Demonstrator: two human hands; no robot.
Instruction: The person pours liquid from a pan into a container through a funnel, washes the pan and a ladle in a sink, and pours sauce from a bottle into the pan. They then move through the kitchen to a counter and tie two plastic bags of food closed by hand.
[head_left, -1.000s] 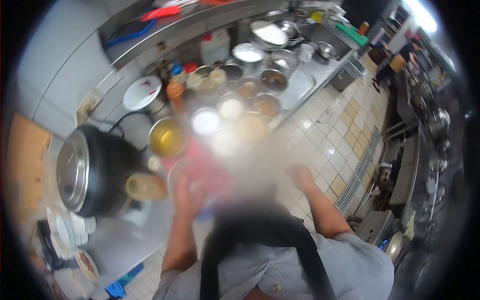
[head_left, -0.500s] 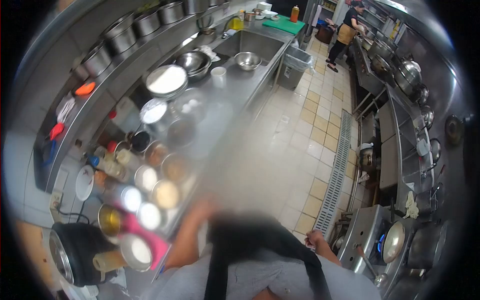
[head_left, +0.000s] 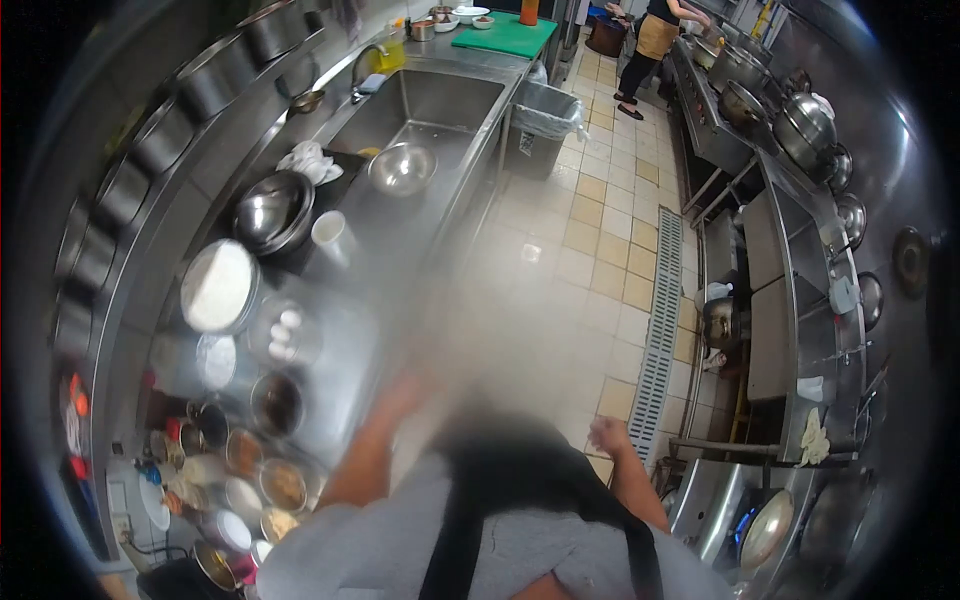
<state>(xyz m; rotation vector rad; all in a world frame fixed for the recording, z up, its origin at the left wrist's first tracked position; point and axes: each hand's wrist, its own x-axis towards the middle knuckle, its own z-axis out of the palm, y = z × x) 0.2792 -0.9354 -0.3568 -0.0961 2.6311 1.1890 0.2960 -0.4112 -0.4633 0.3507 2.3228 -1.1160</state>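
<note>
My left hand [head_left: 408,392] hangs beside the front edge of the steel counter [head_left: 345,370]. A foggy blur over the middle of the view smears its fingers. On the counter near it stand a dark-looking bowl [head_left: 277,402] and a clear bowl of eggs [head_left: 284,335]. My right hand [head_left: 609,437] is over the tiled floor, left of the drain grate [head_left: 655,325], its fingers curled in with nothing visible in them. To its right, a pan [head_left: 767,527] sits on a stove burner with a blue flame.
Steel bowls [head_left: 270,215], a white cup [head_left: 333,238] and a sink [head_left: 430,105] line the left counter. A bin [head_left: 540,130] stands at its far end. Another person [head_left: 652,50] works at the far right stove. Containers of ingredients [head_left: 245,455] crowd the lower left.
My view has shifted forward along the aisle; the sink and bowls appear nearer and the ingredient containers have slid to the lower left. My right hand has risen in the view.
</note>
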